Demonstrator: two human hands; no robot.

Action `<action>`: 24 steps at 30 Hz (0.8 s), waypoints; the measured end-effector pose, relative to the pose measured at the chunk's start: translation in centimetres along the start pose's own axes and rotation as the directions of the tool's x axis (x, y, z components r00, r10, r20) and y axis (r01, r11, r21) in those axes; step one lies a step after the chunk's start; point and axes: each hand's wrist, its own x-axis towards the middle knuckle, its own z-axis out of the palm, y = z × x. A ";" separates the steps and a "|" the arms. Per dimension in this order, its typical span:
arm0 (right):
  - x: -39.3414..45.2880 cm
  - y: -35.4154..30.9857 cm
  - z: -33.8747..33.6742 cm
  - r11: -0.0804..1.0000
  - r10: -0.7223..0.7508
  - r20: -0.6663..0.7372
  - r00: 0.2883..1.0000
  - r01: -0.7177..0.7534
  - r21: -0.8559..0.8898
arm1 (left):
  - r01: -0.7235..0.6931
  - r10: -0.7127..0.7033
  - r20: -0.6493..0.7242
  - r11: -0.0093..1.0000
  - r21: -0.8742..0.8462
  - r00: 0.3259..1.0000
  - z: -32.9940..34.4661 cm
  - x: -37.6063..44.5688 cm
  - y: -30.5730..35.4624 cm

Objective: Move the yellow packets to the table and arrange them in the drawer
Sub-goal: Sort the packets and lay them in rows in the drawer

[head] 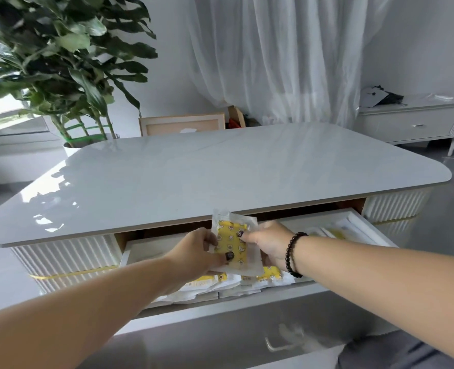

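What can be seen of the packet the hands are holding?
The packet is a flat, translucent white wrapper with a yellow centre panel printed with small cartoon figures and stars. It looks like thin, crinkly plastic or paper. It is held roughly upright over the open drawer, its top edge against the table edge. The left hand pinches its left side, thumb on the front; the right hand pinches its right side. More packets lie in the drawer beneath it.

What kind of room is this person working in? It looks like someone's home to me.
Most likely a living room in a home. A glossy low table with an open drawer stands before sheer white curtains, a large potted plant sits by a window, and a low sideboard stands against the wall.
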 end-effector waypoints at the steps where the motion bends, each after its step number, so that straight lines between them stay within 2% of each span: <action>1: 0.2 0.1 0.3 0.999 -0.022 -0.014 1.000 0.022 -0.044 | 0.009 -0.009 0.013 1.000 0.003 1.000 -0.2 0.0 -0.1; 5: 1.4 0.5 -0.9 0.968 -0.061 -0.052 0.997 0.047 -0.247 | 0.022 -0.027 0.073 0.998 0.058 0.997 -1.0 -0.1 -0.1; 10: 3.5 2.1 -4.1 0.829 0.071 -0.151 0.986 -0.143 -0.541 | 0.004 -0.016 0.083 0.989 0.146 0.996 -2.9 0.5 -0.4; 13: 4.7 3.0 -4.7 0.817 0.079 -0.172 0.982 -0.163 -0.553 | -0.015 -0.004 0.090 0.978 0.206 0.996 -4.4 1.1 -0.6; 18: 6.7 4.2 -3.3 0.875 0.057 -0.077 0.995 -0.087 -0.476 | -0.016 -0.008 0.085 0.960 0.278 0.996 -6.4 1.9 -0.9; 24: 8.0 4.5 -2.1 0.817 0.058 -0.065 0.996 -0.085 -0.571 | -0.027 -0.016 0.124 0.940 0.339 0.992 -6.4 2.6 -1.1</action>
